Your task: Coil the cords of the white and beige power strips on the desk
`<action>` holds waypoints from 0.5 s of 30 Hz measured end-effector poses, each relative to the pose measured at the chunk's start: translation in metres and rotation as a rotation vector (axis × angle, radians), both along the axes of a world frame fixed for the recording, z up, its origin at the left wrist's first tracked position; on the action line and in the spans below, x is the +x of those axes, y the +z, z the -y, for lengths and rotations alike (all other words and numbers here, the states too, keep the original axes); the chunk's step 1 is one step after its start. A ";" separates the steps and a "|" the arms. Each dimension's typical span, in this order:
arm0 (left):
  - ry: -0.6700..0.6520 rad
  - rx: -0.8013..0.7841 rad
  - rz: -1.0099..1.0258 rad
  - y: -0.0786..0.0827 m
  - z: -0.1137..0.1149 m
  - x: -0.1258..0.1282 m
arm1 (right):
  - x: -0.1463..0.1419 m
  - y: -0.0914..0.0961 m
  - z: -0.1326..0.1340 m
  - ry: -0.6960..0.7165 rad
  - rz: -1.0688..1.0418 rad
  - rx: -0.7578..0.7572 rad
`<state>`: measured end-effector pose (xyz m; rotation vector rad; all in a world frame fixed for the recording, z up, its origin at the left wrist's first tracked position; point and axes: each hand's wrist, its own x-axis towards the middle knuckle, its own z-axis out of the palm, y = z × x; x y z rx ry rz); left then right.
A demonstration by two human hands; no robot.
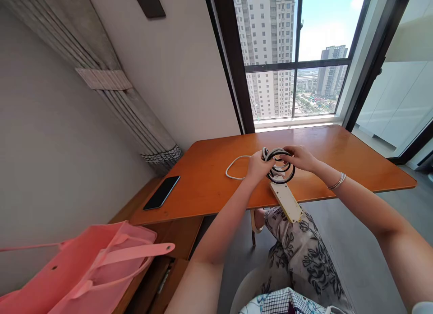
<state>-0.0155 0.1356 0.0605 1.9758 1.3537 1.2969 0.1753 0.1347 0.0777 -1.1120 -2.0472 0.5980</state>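
Observation:
A coiled cable, with black and pale loops, is held up between my two hands over the table. My left hand is closed around the left side of the coil. On the upper right of the coil, my right hand pinches the loops with its fingers. Below the coil hangs a long white power strip, tilted, its lower end past the table's front edge above my lap. A loose loop of white cord lies on the table left of my left hand.
The orange-brown wooden table stretches toward the window. A dark tablet or phone lies at its left end. A pink bag with straps stands at the lower left. A gathered curtain hangs along the left wall.

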 end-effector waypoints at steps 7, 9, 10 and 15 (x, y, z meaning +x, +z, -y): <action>0.105 0.053 -0.066 -0.004 0.005 0.004 | -0.008 -0.012 -0.009 0.118 -0.499 -0.215; 0.078 0.021 -0.045 -0.005 0.006 0.002 | -0.011 -0.011 -0.009 0.133 -0.539 -0.247; 0.064 0.005 -0.034 -0.005 0.006 0.001 | -0.012 -0.010 -0.009 0.139 -0.549 -0.258; 0.084 -0.048 0.138 -0.008 -0.001 -0.004 | -0.013 -0.006 -0.006 0.136 -0.532 -0.261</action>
